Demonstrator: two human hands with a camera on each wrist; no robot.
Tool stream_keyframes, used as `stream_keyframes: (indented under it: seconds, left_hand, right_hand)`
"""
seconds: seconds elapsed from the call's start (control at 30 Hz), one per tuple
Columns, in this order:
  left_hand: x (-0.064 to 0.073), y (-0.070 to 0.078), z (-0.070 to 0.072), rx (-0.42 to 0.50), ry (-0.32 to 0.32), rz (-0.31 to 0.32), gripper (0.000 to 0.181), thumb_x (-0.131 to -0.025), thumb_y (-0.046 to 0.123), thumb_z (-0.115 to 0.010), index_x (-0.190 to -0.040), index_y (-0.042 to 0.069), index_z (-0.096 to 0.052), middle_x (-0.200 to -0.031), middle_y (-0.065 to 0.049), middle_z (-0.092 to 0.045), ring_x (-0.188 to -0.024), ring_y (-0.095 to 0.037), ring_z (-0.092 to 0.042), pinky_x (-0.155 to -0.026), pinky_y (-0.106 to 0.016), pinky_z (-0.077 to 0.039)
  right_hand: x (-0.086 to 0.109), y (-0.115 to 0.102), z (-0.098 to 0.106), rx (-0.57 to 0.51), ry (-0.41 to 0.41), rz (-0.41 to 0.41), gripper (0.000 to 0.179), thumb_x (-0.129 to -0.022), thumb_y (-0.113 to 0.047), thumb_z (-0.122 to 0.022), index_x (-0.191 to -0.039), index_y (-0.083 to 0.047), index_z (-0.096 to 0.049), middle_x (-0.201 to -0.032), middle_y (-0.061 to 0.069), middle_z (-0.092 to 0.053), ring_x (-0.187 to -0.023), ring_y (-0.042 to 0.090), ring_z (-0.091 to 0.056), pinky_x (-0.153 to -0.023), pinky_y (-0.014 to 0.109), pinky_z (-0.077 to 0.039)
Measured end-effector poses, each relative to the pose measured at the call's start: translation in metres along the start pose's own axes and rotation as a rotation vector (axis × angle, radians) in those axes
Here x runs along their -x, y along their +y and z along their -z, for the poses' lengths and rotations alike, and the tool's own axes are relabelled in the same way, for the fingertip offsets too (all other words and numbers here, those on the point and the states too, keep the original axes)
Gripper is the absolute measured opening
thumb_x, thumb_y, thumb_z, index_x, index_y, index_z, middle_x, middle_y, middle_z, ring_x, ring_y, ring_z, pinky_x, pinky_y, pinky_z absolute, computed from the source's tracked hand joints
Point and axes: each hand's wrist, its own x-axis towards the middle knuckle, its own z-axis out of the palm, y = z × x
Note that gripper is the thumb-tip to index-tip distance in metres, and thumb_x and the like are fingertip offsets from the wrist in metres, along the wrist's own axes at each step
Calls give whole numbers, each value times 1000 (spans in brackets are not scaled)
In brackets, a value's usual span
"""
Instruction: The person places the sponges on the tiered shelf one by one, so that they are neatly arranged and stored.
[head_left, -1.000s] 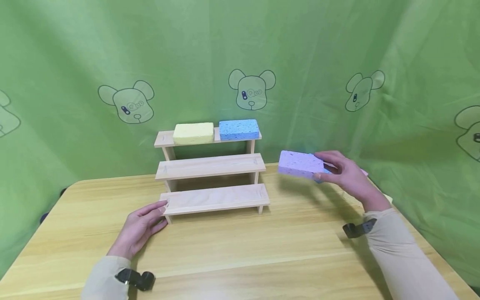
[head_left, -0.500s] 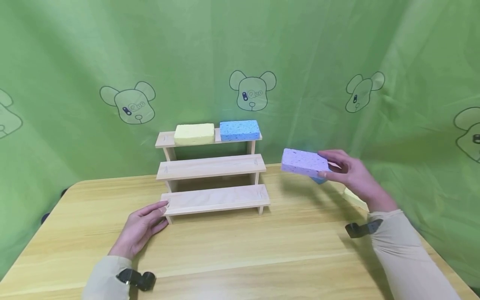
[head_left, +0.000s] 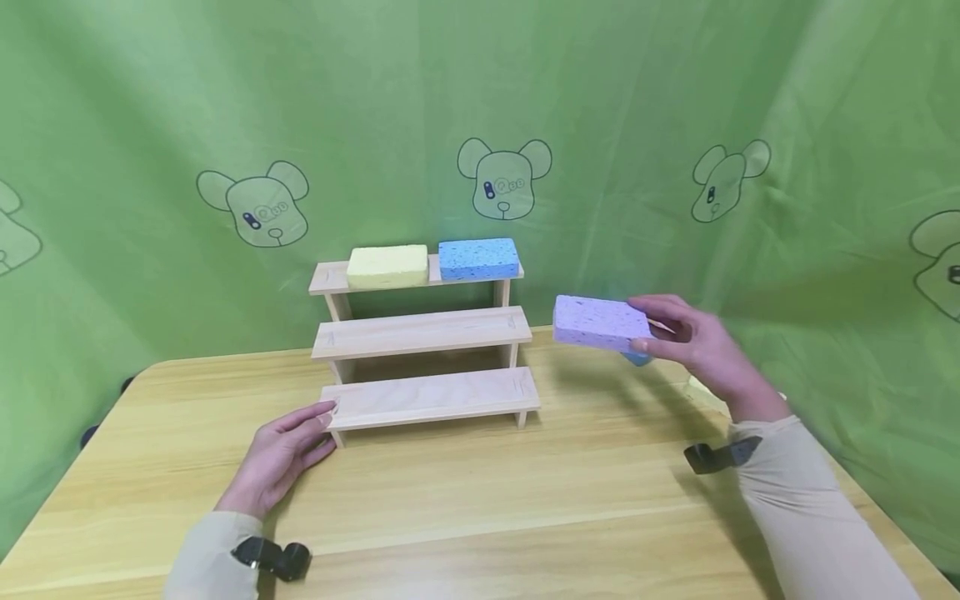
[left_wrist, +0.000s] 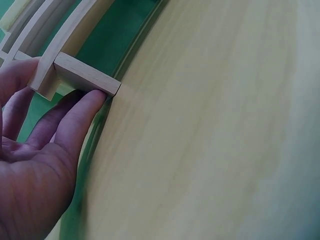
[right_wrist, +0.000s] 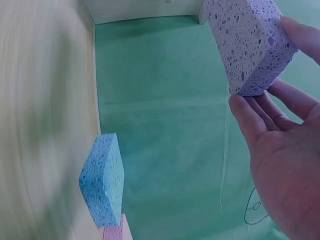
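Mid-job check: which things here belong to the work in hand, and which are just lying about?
Likely in the job:
purple sponge, held by the right hand
wooden stand, held by the left hand
yellow sponge and blue sponge on its top tier

Lying about, perhaps for later:
loose blue sponge on the table
pale yellow piece, partly hidden
pink piece

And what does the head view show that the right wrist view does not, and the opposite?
Only the head view: the left grip, plus the yellow sponge and blue sponge on the top shelf. Only the right wrist view: a pink piece at the bottom edge. Both: the purple sponge in the right grip, the lower blue sponge, the table.
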Motion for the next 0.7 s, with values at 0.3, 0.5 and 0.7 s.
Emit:
stream_keyframes:
  seconds: [0.3,0.5,0.7]
  left_hand:
    - [-1,-1,0,5,-4,-4,19,-93,3,-65,-104,16,-74,-142,-16,-44,-108,-20,-63,-100,-38,-50]
    - [-2,-2,0,1,-14,-8,19,-93,4,-65,-107,15,-73,-146,-17,-39,-108,-20,-63,-100,-38,-50]
    - [-2,-2,1,1,-3,-10,18,-93,4,-66,-105,15,-74,-142,-16,-44,-108,-19,-64,-100,-38,-50]
  right_hand:
    - [-8,-4,-10,-41,-16,36,56,-88,0,-72,-139,5,-50,-138,11,-43,-123,15,-52,-102,20,-44]
    - [-13,-6,-16,-25,-24,99,54,-87,2,-72,-137,7,-51,-136,13,-45,-123,17,-51,-105,20,-41]
    - [-18,-11,-26,-52,-47,107,53,-87,3,-71,-136,8,-51,-137,15,-44,-123,18,-51,-106,22,-41]
